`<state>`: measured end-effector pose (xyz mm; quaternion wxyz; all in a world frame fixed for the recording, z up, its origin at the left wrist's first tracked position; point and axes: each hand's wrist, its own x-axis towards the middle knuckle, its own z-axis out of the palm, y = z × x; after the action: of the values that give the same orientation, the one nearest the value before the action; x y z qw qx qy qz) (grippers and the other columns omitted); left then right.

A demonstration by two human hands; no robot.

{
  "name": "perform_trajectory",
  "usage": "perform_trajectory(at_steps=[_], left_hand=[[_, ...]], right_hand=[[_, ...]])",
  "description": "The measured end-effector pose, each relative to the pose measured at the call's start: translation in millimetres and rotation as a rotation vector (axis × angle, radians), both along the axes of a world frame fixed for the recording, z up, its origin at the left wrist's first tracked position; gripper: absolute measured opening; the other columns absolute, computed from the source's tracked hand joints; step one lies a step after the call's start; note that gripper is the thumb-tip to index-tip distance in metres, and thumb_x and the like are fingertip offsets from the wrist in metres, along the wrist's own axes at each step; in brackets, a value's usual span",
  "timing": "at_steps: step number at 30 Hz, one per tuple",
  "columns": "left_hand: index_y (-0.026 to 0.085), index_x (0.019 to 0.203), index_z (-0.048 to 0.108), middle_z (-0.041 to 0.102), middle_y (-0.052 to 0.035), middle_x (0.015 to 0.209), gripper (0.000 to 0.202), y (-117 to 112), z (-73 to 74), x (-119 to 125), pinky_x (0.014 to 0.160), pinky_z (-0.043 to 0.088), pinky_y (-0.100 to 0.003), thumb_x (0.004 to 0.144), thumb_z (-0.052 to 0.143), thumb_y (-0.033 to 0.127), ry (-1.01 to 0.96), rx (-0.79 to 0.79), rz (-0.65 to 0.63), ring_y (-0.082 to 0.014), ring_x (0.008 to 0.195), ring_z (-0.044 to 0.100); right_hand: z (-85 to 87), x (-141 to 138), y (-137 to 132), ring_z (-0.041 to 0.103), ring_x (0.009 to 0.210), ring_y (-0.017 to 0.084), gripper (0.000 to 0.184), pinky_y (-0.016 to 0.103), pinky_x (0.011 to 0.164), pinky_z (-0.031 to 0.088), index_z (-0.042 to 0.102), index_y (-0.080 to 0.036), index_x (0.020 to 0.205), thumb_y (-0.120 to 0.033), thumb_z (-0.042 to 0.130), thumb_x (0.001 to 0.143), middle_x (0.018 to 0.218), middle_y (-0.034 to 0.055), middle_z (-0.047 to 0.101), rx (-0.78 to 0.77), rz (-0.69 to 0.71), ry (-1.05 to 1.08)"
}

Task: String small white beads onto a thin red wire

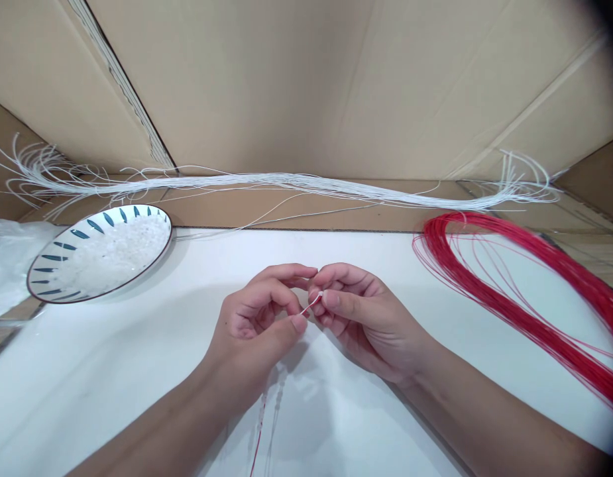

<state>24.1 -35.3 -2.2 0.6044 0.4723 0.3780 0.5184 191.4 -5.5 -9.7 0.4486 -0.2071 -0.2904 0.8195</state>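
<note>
A thin red and white cord (311, 304) runs between my two hands above the white tabletop. My left hand (259, 324) is closed, pinching the cord between thumb and forefinger. Facing it, my right hand (363, 308) is also closed, with its thumb and forefinger on the cord beside a small whitish bit (321, 293), perhaps a bead or knot. The fingertips of both hands come close together. Below my left hand hangs a red strand (257, 444) with small clear pieces along its upper part; its link to the held cord is hidden.
An oval plate (52, 255) of small whitish, translucent pieces stands at the left, near a clear plastic bag (12, 262). A bundle of white strands (286, 181) lies along the back. Red cord (515, 301) loops at the right. Cardboard (286, 79) walls the back.
</note>
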Motion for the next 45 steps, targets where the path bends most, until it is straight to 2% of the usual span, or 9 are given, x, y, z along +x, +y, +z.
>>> perform_trajectory(at_steps=[15,24,30,35,41,45], left_hand=[[0.022,0.067,0.07,0.065,-0.0022,0.119,0.015,-0.3,1.8,2.7,0.089,0.049,-0.03,0.081,0.071,0.016,-0.014,-0.027,0.011,-0.0211,0.108,0.06],[0.021,0.064,0.069,0.066,-0.0063,0.119,0.015,-0.4,2.7,3.1,0.087,0.051,-0.035,0.078,0.072,0.016,-0.001,-0.045,0.047,-0.026,0.107,0.061],[0.021,0.065,0.07,0.065,-0.0042,0.117,0.016,-0.5,2.4,4.0,0.084,0.053,-0.03,0.079,0.071,0.015,-0.029,-0.043,0.039,-0.0206,0.101,0.063],[0.02,0.065,0.068,0.065,-0.0066,0.118,0.015,-0.3,2.7,4.5,0.082,0.054,-0.034,0.078,0.073,0.017,0.032,-0.056,0.062,-0.0232,0.099,0.064],[0.02,0.063,0.067,0.062,-0.0052,0.112,0.017,-2.3,5.1,11.8,0.08,0.053,-0.031,0.08,0.072,0.021,0.181,-0.03,0.175,-0.0187,0.09,0.063],[0.02,0.065,0.068,0.062,-0.0057,0.109,0.016,-2.2,5.9,13.4,0.076,0.053,-0.03,0.08,0.073,0.023,0.209,-0.014,0.193,-0.0182,0.088,0.063]], right_hand=[[-0.2,1.4,0.8,0.068,0.065,0.007,0.011,0.015,0.063,0.055,0.077,-0.018,0.085,-0.013,0.082,0.077,0.075,-0.0002,0.074,-0.005,-0.009,-0.029],[2.2,1.2,0.7,0.066,0.063,0.006,0.012,0.017,0.063,0.054,0.077,-0.018,0.083,-0.015,0.085,0.075,0.075,-0.0004,0.074,-0.009,-0.01,-0.049],[1.8,0.8,0.2,0.066,0.064,0.007,0.011,0.018,0.062,0.054,0.077,-0.018,0.083,-0.014,0.084,0.075,0.074,-0.0001,0.074,-0.005,-0.009,-0.043],[0.6,-0.4,-0.9,0.064,0.063,0.007,0.013,0.018,0.062,0.053,0.076,-0.019,0.086,-0.014,0.083,0.076,0.073,-0.001,0.071,0.047,-0.021,-0.082],[-1.3,-2.5,-0.4,0.063,0.067,0.008,0.021,0.019,0.063,0.053,0.076,-0.02,0.09,-0.013,0.084,0.072,0.075,-0.0016,0.069,0.061,-0.052,-0.165],[-0.7,-2.7,-0.3,0.063,0.069,0.01,0.016,0.023,0.066,0.052,0.076,-0.019,0.089,-0.021,0.084,0.075,0.076,0.0006,0.07,0.046,-0.071,-0.191]])
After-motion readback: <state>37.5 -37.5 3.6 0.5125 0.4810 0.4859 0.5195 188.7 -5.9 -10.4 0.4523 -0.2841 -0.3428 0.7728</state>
